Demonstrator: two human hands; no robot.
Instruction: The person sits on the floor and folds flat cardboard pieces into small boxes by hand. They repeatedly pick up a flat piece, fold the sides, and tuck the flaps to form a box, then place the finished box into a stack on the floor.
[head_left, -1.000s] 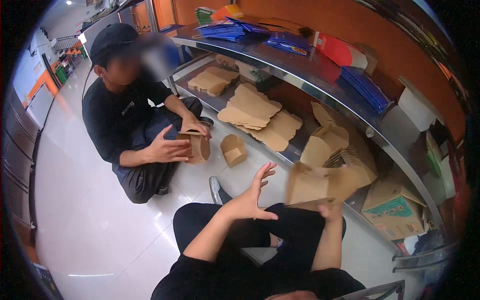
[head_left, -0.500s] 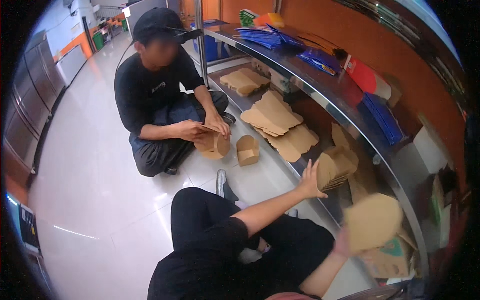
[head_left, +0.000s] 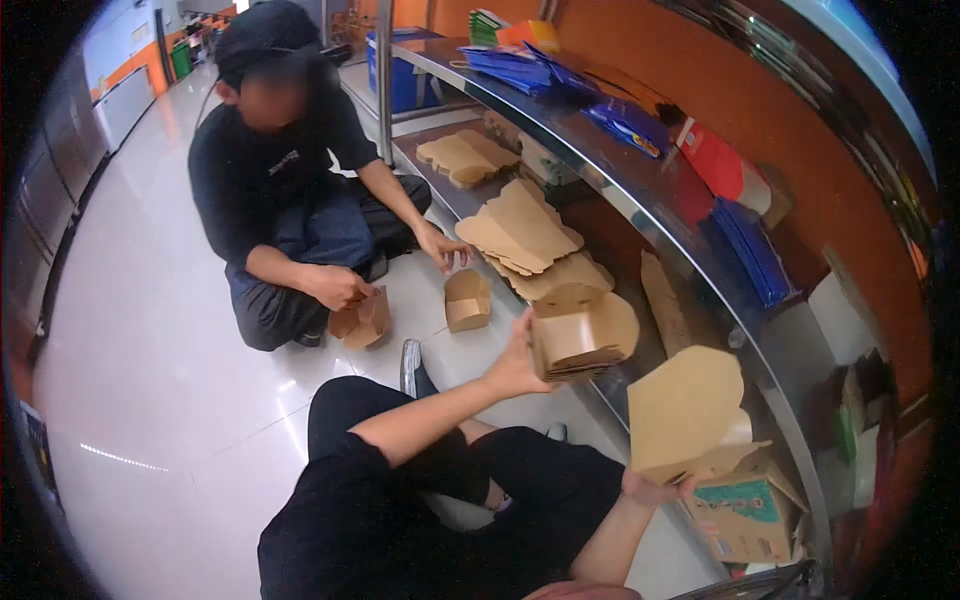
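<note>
Here, at the left, a co-worker in a black cap and dark shirt (head_left: 275, 180) sits on the glossy white tiled floor (head_left: 180, 330), one hand at the rim of a small, open-topped brown paperboard box (head_left: 360, 322). The co-worker's other hand reaches out, fingers spread, near a second small brown paperboard box (head_left: 467, 305), which stands upright on the floor. Further right, a pile of flat, wavy-edged brown card blanks (head_left: 525, 235) lies on the lower metal shelf.

In front of the shelf's edge, the person's left hand (head_left: 518, 362) is clamped on the near side of a nested stack of folded brown paperboard boxes (head_left: 585, 335), its open mouth facing up. To the right, the person's right hand (head_left: 655, 488) grips the lower end of a single brown paperboard carton with a tall rounded flap (head_left: 688, 410), raised just beside the stack but apart from it. Below this carton sits a brown corrugated box with a green printed panel (head_left: 745, 520).
</note>
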